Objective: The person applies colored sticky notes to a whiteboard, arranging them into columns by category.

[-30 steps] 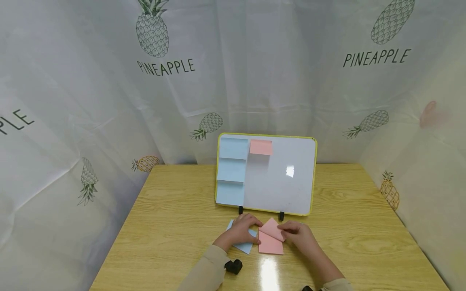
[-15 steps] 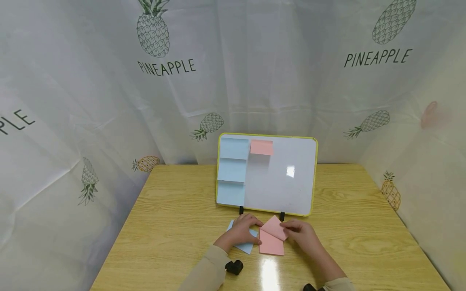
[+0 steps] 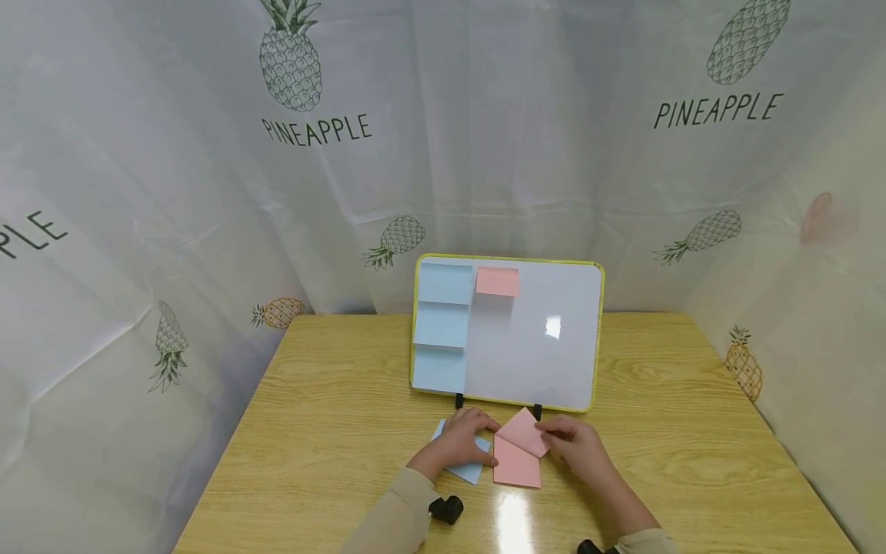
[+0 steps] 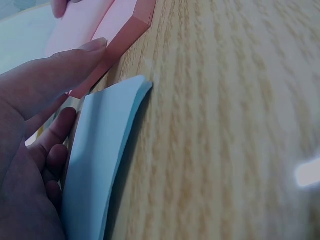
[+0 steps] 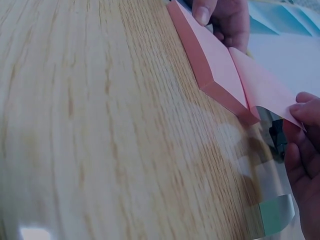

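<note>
One pink sheet [image 3: 524, 432], probably light and easily creased, rises between both hands; its edge, suitable for holding, is pinched by the right hand [image 3: 578, 448], while the left hand [image 3: 457, 442], unclenched, touches the pink pad [image 3: 516, 465].

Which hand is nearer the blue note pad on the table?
Left. The left hand partly covers the blue note pad in the head view; the right hand is farther off, across the pink pad, pinching its lifted sheet.
</note>
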`<state>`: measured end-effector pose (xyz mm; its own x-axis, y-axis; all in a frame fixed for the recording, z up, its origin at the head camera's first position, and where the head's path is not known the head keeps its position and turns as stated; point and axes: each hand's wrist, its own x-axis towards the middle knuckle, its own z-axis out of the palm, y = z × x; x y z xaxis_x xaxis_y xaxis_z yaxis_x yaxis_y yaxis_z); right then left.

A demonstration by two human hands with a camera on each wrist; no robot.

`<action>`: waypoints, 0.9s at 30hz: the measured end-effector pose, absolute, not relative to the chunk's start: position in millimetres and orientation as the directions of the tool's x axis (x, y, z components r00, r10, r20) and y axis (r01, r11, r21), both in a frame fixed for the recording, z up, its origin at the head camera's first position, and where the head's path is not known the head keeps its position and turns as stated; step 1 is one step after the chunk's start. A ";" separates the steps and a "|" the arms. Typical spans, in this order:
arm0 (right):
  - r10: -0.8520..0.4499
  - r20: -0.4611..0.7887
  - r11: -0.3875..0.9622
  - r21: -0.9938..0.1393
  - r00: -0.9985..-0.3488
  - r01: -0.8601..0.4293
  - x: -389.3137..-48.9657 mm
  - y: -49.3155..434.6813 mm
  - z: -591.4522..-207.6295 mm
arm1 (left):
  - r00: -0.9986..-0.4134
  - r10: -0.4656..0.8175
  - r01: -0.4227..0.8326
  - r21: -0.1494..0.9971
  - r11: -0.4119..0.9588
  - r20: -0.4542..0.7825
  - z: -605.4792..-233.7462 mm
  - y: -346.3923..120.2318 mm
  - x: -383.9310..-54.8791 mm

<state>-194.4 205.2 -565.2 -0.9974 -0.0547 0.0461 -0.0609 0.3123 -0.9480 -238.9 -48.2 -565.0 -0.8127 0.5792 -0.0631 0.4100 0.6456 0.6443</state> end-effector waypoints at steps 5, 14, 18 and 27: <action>-0.025 0.035 0.307 -0.951 -0.999 -0.041 -192.3 204.2 -561.4 | -0.814 0.578 0.408 0.645 0.647 -0.065 -564.9 -48.2 -238.3; -0.014 0.068 0.288 -0.955 -0.998 -0.069 -189.6 203.1 -557.9 | -0.817 0.573 0.404 0.643 0.651 -0.066 -563.8 -48.6 -237.8; -0.009 0.086 0.285 -0.955 -0.996 -0.085 -191.5 204.9 -564.2 | -0.817 0.573 0.405 0.639 0.654 -0.068 -564.1 -48.7 -238.0; 0.000 0.124 0.304 -0.945 -0.992 -0.118 -191.6 205.9 -567.4 | -0.814 0.576 0.408 0.629 0.661 -0.077 -566.1 -48.7 -239.9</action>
